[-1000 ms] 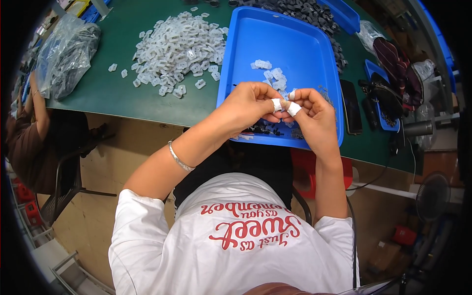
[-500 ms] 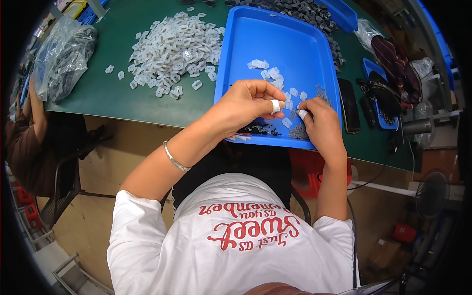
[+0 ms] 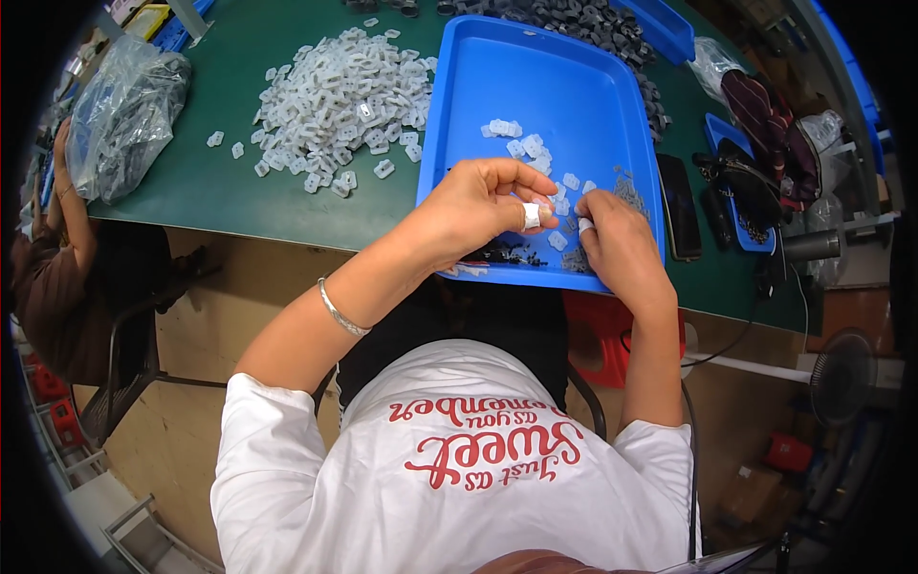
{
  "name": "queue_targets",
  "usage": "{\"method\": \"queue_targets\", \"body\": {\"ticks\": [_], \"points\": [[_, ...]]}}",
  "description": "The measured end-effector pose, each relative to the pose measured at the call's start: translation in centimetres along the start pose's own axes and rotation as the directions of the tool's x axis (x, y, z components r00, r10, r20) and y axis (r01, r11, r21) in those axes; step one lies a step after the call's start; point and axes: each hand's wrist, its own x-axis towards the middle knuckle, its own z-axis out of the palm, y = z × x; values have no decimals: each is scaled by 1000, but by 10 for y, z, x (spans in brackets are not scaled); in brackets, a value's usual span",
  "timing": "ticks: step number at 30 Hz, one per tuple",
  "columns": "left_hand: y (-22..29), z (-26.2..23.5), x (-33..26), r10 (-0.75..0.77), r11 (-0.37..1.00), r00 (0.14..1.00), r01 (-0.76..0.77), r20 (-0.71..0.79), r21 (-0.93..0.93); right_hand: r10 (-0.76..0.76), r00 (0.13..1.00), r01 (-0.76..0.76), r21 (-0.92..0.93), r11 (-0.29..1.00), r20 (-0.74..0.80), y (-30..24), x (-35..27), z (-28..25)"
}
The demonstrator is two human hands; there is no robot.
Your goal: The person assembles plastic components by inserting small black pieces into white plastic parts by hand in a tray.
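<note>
My left hand [image 3: 486, 203] hovers above the near part of a blue tray [image 3: 438, 105], thumb and fingers pinched. A small pale plastic piece [image 3: 546, 204] shows partly at its fingertips. Close beside it on the right, my right hand [image 3: 623, 239] is pinched too; whatever its fingertips hold is too small to make out. White tape wraps both thumbs. Under and around the hands lie several translucent white plastic pieces [image 3: 532, 148], small black parts [image 3: 507, 253] at the near left, and small grey parts [image 3: 627, 191], probably screws or pins, along the right side.
A large heap of white plastic pieces [image 3: 344, 100] lies on the green table [image 3: 229, 196] left of the tray. Dark parts [image 3: 574, 27] are piled behind it. A phone [image 3: 680, 206] and a small blue tray [image 3: 751, 215] sit right. A plastic bag [image 3: 129, 115] and another person [image 3: 57, 287] are left.
My right hand has shifted slightly up and its fingers have drawn in. My left hand stays nearly in place, with the pale piece at its fingertips showing more now.
</note>
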Motion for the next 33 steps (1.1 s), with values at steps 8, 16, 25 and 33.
{"method": "queue_targets", "body": {"ticks": [8,16,25,33], "points": [[-3,2,-3,-21,1000,995,22,-96,18,225,970,-129,577,807,-97,-4,0,4],[-5,7,-1,-47,997,988,36,-146,-74,254,964,-183,893,412,80,-28,0,12],[-10,2,2,-48,994,993,36,-108,-105,278,954,-225,886,406,115,-31,3,10],[-9,-3,2,-104,989,994,99,-33,-113,258,955,-249,863,440,144,-33,0,3]]}}
